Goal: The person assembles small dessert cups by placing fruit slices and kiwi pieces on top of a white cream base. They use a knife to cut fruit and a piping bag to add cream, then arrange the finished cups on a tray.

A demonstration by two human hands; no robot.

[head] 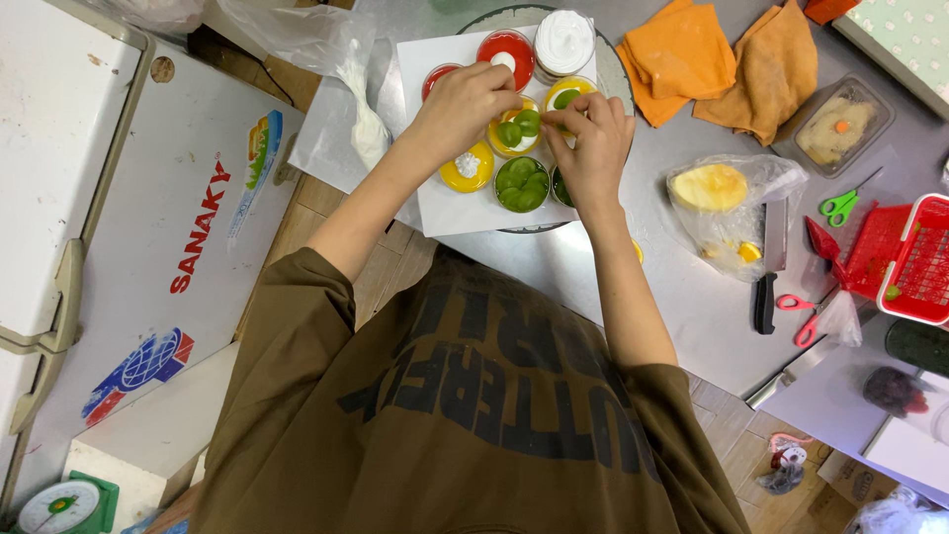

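A white square board point(450, 203) on a round turntable carries several small dessert cups: yellow, red and white fillings. My left hand point(465, 104) grips the rim of a yellow cup topped with green fruit slices point(516, 129). My right hand point(593, 138) pinches a green slice over that cup's right edge. A cup full of green slices point(522, 184) stands just in front of both hands. A yellow cup with a cream dollop point(467, 166) sits to the left, a red cup with cream point(506, 47) and a white cup point(563, 42) behind.
A piping bag of white cream point(364, 109) lies left of the board. Orange cloths point(722, 64), a bagged yellow cake point(712, 190), a knife point(769, 267), green scissors point(843, 204), pink scissors point(806, 311) and a red basket point(914, 259) crowd the steel counter. A white chest freezer point(109, 227) stands at left.
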